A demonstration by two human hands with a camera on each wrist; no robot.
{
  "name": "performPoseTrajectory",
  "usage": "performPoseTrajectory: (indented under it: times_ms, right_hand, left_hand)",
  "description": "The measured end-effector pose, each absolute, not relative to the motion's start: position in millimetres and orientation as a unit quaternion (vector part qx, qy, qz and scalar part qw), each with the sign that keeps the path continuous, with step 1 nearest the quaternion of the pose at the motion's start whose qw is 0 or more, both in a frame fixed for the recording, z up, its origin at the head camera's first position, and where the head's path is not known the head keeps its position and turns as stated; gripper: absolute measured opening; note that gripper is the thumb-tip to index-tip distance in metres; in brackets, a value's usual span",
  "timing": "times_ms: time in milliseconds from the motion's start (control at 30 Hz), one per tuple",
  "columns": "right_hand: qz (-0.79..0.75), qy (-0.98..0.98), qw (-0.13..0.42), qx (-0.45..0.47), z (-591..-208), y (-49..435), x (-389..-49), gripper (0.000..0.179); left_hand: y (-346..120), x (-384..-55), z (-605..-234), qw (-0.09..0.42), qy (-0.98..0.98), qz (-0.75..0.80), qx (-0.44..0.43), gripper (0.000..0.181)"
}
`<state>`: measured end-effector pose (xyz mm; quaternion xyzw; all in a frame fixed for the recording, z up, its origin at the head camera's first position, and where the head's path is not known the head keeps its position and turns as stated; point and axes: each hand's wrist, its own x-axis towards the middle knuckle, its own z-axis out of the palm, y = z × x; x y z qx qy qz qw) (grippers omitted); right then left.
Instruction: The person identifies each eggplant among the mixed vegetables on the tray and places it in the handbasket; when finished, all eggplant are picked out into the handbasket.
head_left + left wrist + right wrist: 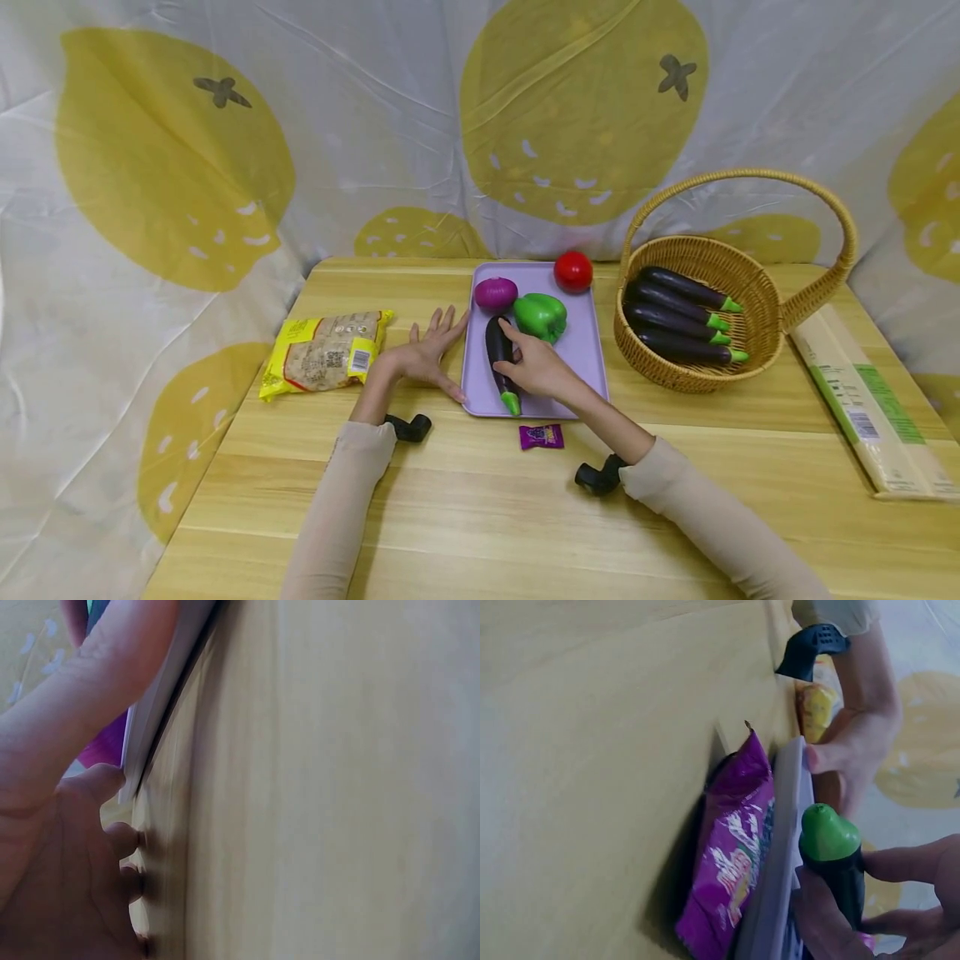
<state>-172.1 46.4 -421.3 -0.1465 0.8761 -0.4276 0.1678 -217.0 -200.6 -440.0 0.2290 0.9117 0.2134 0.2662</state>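
On a lavender tray [585, 375] lies a dark eggplant [497, 354] with a green stem end pointing toward the person. My right hand [536, 365] grips it from the right side; in the right wrist view the thumb and fingers [904, 862] stand on either side of the eggplant [840, 877]. My left hand [431, 354] is spread at the tray's left edge, thumb and fingertips right at the rim and the table. Also on the tray are a purple onion [496, 293], a green bell pepper [542, 317] and a red tomato [573, 272] at the far right corner.
A wicker basket [690, 379] with a tall handle holds several eggplants [678, 317] at the right. Beside it lies a long pale package [862, 408]. A yellow-and-clear bag [326, 352] sits at the left. A small purple packet [542, 437] lies before the tray.
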Motion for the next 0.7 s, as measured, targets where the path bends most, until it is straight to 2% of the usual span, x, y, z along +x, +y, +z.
performPoseTrajectory:
  times_ms: [300, 533, 700]
  right_hand:
    - [-0.441, 0.843, 0.228, -0.204, -394, 74, -170, 0.076]
    - [-0.419, 0.842, 0.214, -0.265, -358, 122, -172, 0.071]
    - [-0.388, 0.862, 0.171, -0.278, -333, 165, -177, 0.067]
  left_hand:
    - [-202, -219, -441, 0.268, 0.909, 0.221, 0.232, 0.146]
    - [-200, -219, -440, 0.266, 0.907, 0.224, 0.236, 0.146]
    - [-201, -218, -439, 0.268, 0.909, 0.217, 0.232, 0.147]
